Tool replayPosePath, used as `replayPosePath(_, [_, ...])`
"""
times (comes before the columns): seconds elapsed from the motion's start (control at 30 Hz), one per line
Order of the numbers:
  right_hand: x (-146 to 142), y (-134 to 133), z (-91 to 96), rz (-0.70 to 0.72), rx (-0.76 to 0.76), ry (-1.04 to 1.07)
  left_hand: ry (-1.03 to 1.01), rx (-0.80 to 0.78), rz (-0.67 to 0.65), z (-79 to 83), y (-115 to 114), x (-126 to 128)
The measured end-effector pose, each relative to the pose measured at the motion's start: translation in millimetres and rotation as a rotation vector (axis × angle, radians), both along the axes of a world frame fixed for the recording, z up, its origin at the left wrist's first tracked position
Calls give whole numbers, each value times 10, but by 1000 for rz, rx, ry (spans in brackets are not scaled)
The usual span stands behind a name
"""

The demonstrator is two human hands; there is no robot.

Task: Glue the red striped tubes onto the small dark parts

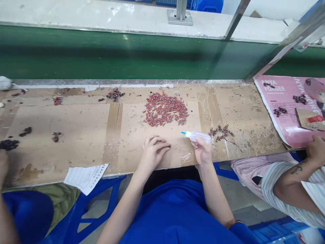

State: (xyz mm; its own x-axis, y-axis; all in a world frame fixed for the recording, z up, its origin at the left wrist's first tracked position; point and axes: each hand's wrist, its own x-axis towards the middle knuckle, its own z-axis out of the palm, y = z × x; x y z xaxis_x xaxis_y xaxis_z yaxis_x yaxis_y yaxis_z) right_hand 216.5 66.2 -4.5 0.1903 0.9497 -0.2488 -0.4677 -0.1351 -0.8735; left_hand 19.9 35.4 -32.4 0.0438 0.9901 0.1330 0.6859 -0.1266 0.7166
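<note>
My right hand [203, 152] is wrapped round a small clear squeeze bottle [199, 136], whose thin blue tip points left. My left hand [154, 149] rests low over the cardboard, thumb and fingers pinched on a tiny dark part [169, 146], too small to make out fully. The bottle's tip is a short way up and right of those fingertips, apart from them. Beyond both hands lies a wide pile of small red-and-black parts [166, 108]. Just right of the bottle is a looser group of similar dark and reddish parts [221, 132].
Cardboard [86, 128] covers the bench, backed by a green panel [114, 57]. Small heaps of parts [115, 94] lie leftward. A paper sheet [86, 178] overhangs the front edge. Co-workers sit either side; one's forearm [297, 173] is right, near a pink poster [276, 98].
</note>
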Motion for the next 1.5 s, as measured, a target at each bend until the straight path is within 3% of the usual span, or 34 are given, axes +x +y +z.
replayPosePath(0.2, [-77, -114, -40, 25, 8, -284, -41, -145, 16, 150, -36, -23])
replayPosePath(0.5, [-156, -212, -13, 92, 18, -558, -59, -136, 78, 159, -60, -6])
replayPosePath(1.5, [-161, -204, -27, 63, 21, -566, -35, -172, 65, 193, -39, -7])
